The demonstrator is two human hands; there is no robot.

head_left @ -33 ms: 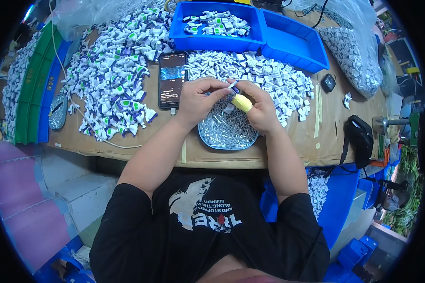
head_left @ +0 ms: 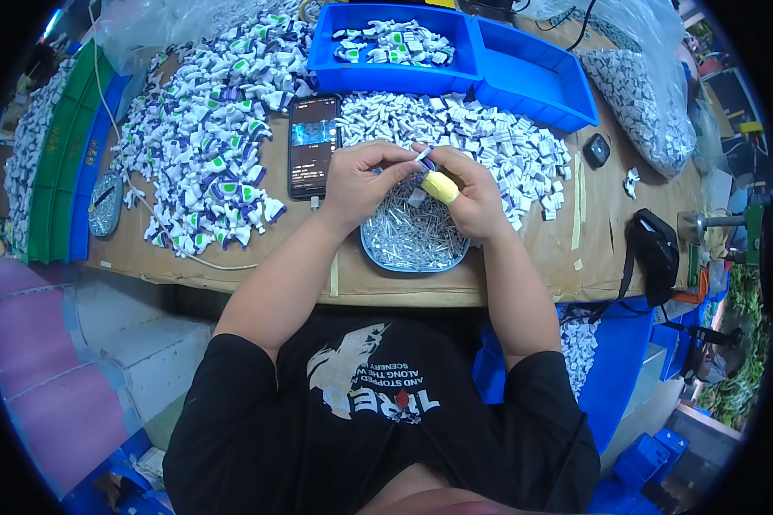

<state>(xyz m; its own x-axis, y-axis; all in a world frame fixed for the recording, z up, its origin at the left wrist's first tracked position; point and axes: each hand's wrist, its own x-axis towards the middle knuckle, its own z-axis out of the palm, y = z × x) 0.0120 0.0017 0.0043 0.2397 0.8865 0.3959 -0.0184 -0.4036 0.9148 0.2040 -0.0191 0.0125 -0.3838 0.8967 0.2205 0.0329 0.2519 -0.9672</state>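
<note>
white piece (head_left: 423, 155) partly hidden by fingers (head_left: 390, 156), phone screen (head_left: 314, 159) illegible

Workshop, as shown by a heap of like small parts (head_left: 202, 129) left of the left hand (head_left: 350, 189), a second heap (head_left: 468, 129) beyond the right hand (head_left: 477, 202), blue bins (head_left: 395, 81) farther beyond, and a dish (head_left: 421, 269) of metal pins (head_left: 414, 236) beneath both.

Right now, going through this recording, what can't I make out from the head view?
All in the head view:
Small white-and-purple piece: full shape mostly covered by the left hand and right hand.
Dish of metal pins: far side hidden beneath the hands.
Phone: screen text too small to read.
White pieces under the table: partly hidden by the table edge.
</note>
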